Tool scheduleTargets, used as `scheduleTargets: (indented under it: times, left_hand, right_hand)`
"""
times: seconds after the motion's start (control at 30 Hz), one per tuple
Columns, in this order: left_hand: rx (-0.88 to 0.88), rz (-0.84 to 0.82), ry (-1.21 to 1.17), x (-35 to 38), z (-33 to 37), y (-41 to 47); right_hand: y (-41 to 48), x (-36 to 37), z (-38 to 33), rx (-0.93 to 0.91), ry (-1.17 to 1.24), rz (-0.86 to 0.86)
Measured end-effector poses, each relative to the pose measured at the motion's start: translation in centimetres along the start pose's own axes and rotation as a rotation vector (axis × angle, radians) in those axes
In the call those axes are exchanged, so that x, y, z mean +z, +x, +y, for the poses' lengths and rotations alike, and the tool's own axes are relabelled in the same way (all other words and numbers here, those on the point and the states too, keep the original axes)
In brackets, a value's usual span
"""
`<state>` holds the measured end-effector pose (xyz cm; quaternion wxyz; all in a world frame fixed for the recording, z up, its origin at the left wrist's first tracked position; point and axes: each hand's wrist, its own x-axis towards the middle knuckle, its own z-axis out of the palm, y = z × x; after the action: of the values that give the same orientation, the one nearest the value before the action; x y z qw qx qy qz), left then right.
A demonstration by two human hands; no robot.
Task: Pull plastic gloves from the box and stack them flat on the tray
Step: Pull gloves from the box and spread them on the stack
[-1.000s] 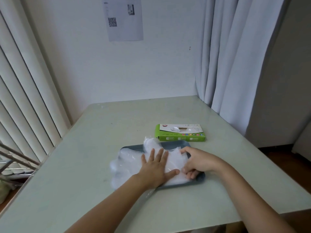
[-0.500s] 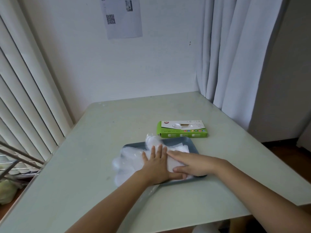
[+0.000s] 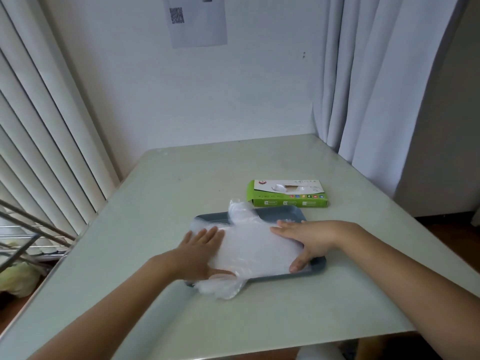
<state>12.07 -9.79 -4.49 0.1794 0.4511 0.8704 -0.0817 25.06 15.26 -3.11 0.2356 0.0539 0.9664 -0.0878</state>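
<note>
Nearest the camera, two bare forearms are reaching out over the pale table (image 3: 168, 183). The left hand (image 3: 200, 252) is lying flat on the left side of the pile of clear plastic gloves (image 3: 257, 245), its fingers straight and together and gripping nothing, with the thumb showing faintly through the plastic. The right hand (image 3: 309, 240) is pressing flat on the pile's right side, its fingers stretched out toward the left and its thumb resting by the near rim, also holding nothing. The gloves are lying on the grey tray (image 3: 283, 212), spilling over its near left corner onto the table, with one crumpled part sticking up at the far rim. Just beyond the tray, the green box (image 3: 288, 194) is sitting with its top opening facing up. Farther back, blinds (image 3: 39, 131) are hanging on the left, a curtain (image 3: 376, 87) on the right, and a sheet of paper (image 3: 197, 22) on the wall.
</note>
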Motion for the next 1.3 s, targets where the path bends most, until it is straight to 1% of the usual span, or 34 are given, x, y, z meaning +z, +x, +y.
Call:
scheduleTargets:
  times: [0.03, 0.1, 0.17, 0.23, 0.3, 0.33, 0.37, 0.47, 0.57, 0.67, 0.8, 0.9, 1.0, 1.2, 1.3]
  left_hand:
    - [-0.022, -0.037, -0.002, -0.8, -0.4, -0.7]
    - [-0.055, -0.07, -0.105, -2.6, -1.4, -1.8]
    - [-0.055, -0.012, -0.22, -4.5, -2.2, -1.8]
    - [-0.015, 0.109, -0.311, -6.4, -2.2, -1.2]
    - [0.034, 0.236, -0.413, -7.9, -1.7, 0.3]
    - [0.051, 0.282, -0.453, -8.5, -1.2, 1.2]
    - [0.065, 0.314, -0.488, -9.0, -0.7, 2.2]
    - [0.097, 0.346, -0.555, -10.0, 1.3, 5.9]
    - [0.098, 0.313, -0.559, -10.3, 3.5, 9.7]
    - [0.081, 0.294, -0.53, -10.0, 5.2, 12.9]
    - [0.046, 0.236, -0.494, -9.5, 6.7, 15.2]
    - [0.053, 0.223, -0.445, -8.9, 7.4, 15.9]
    - [0.079, 0.238, -0.44, -8.7, 7.2, 16.2]
    - [0.108, 0.228, -0.425, -8.8, 7.0, 16.2]
    - [0.1, 0.222, -0.418, -8.8, 7.1, 16.2]
  right_hand:
    - [-0.3, -0.3, 0.1, 0.01, 0.015, 0.0]
    - [-0.5, -1.0, 0.3, 0.022, 0.045, 0.019]
    - [-0.4, -1.9, 0.6, -0.004, 0.143, 0.132]
    - [0.3, -2.7, 1.2, -0.019, 0.303, 0.362]
    - [2.0, -3.2, 2.8, 0.025, 0.359, 0.636]
    - [2.9, -3.4, 3.5, 0.066, 0.37, 0.73]
    - [3.7, -3.6, 4.2, 0.114, 0.385, 0.784]
    - [6.1, -4.1, 5.7, 0.247, 0.458, 0.81]
    - [8.1, -3.9, 6.3, 0.315, 0.465, 0.849]
    - [9.5, -3.3, 6.2, 0.309, 0.417, 0.873]
    - [10.0, -2.8, 6.4, 0.279, 0.503, 0.963]
    - [10.1, -2.5, 6.8, 0.24, 0.535, 0.971]
    - [10.0, -2.5, 7.3, 0.187, 0.525, 0.969]
    - [9.8, -2.6, 7.8, 0.139, 0.594, 1.016]
    - [10.0, -2.4, 8.0, 0.127, 0.558, 1.011]
